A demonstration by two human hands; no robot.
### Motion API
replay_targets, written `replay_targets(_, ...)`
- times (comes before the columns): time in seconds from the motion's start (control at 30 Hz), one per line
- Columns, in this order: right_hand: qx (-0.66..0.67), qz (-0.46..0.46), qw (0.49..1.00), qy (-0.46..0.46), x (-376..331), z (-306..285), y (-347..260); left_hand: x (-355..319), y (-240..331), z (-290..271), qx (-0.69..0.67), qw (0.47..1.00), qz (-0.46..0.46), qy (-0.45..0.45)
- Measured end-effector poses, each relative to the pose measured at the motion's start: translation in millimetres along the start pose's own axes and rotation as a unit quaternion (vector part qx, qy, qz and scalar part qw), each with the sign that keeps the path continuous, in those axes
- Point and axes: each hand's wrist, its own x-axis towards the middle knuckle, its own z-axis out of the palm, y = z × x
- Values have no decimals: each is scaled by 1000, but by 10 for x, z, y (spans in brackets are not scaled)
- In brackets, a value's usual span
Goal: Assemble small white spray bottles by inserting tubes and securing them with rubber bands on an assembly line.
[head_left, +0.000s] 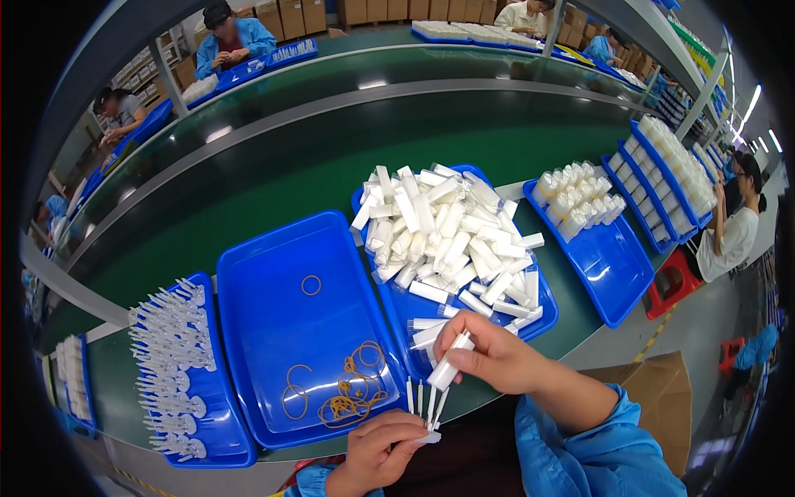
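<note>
Head view: pronged piece (431, 407) partly hidden by left fingers (399, 433)

The wearer's two hands (385, 451) hold one white block (444, 374), four slim sticks (431, 406).

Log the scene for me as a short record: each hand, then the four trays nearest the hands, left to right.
Left hand: grips a bunch of thin white stems, pointing up
Right hand: pinches a white block, tilted
Gap: block's lower end close to the stem tips; contact unclear
First blue tray: rows of pale stemmed pieces
Second blue tray: loose tan rubber bands
Third blue tray: heap of white blocks
Fourth blue tray: cluster of whitish pieces, far end
</note>
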Motion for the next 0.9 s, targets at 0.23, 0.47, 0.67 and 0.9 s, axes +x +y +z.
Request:
replay_targets(0.23, -67, 30, 997, 11, -302, 22, -15, -25, -42, -37, 8, 996, 21, -90)
replay_targets(0.47, 108, 60, 992, 13, -495, 132, 80, -61, -1, -37, 27, 984, 96, -145)
replay_targets(0.67, -35, -21, 999, 27, -484, 167, 103, -92, -103, 21, 15, 993, 77, -87)
replay_targets(0.9, -90, -49, 994, 49, -531, 478, 231, -171, -149, 48, 5, 999, 32, -26)
